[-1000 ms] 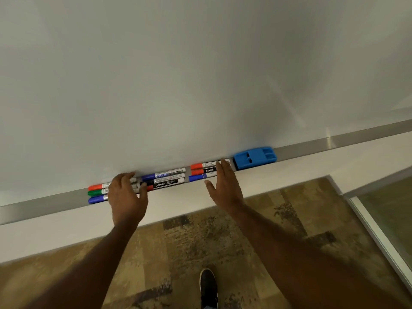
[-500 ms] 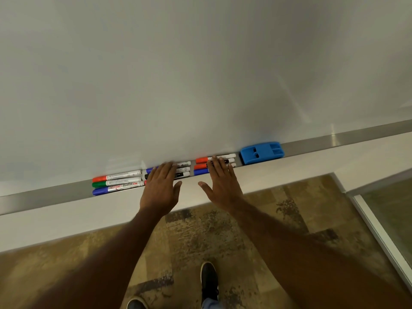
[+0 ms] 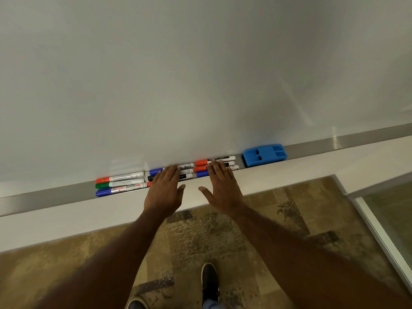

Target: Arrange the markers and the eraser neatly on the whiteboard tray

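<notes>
- Head view shows the left hand [image 3: 163, 192] lying flat over the middle group of markers [image 3: 186, 171], hiding most of their barrels; only a blue cap at the group's left end and the white ends at its right show.
- Right hand [image 3: 223, 189] covers the middle of the right group of markers [image 3: 220, 162]; two orange caps and one blue cap show at its left, and the label print is too small to read.
- Both hands are spread open, fingers straight and together, thumbs out toward each other, palms down; neither hand grips anything, and the fingertips rest on the markers.
- Left group of markers [image 3: 121, 182], with orange, green and blue caps, lies uncovered in three parallel rows just left of the left hand.
- Blue eraser [image 3: 264, 155] sits on the whiteboard tray [image 3: 44, 197] just right of the right group, apart from it.
- Tray runs bare to the left of the markers and to the right of the eraser, out to the frame edge.
- Whiteboard [image 3: 200, 74] above is blank; a dark shoe [image 3: 209, 282] stands on the patterned carpet below.
</notes>
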A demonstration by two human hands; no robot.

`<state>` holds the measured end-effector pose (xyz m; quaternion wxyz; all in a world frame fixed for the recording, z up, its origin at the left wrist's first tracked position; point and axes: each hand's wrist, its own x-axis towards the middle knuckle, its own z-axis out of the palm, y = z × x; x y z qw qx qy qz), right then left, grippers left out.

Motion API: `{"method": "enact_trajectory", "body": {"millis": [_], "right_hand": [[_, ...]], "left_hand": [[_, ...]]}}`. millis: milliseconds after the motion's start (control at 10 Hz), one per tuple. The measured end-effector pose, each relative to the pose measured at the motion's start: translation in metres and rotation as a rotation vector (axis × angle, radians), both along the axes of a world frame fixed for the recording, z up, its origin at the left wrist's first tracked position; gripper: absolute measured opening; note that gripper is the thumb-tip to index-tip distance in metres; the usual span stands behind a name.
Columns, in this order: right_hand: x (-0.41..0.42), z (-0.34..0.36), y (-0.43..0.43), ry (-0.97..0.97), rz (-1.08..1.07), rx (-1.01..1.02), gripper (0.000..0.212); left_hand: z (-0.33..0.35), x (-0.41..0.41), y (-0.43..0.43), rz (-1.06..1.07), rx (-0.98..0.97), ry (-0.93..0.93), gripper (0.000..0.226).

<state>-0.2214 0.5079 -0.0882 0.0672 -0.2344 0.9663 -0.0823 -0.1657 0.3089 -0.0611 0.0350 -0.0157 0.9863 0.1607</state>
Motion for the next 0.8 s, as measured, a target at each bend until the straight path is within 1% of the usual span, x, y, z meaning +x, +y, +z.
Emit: {"method": "enact_trajectory", "body": {"millis": [200,400,500,700,800], "right_hand": [[0.005,0.002,-0.001,-0.029,-0.002,0.017,0.080],[0.009,0.012,-0.003,-0.003,-0.007,0.054,0.079],[0.009,0.020,-0.005,0.011,0.003,0.019,0.078],[0.016,0.042,-0.025,0.055,0.046,-0.097,0.072],[0.019,0.055,-0.037,0.085,0.087,-0.154,0.065]], "left_hand": [[0.000,0.003,0.000,-0.017,-0.032,-0.043,0.061],[0.006,0.008,-0.004,-0.033,-0.042,-0.055,0.061],[0.014,0.014,-0.014,-0.031,-0.042,-0.037,0.059],[0.034,0.043,-0.058,0.008,-0.023,0.073,0.048],[0.043,0.053,-0.082,0.028,-0.055,0.064,0.040]]}}
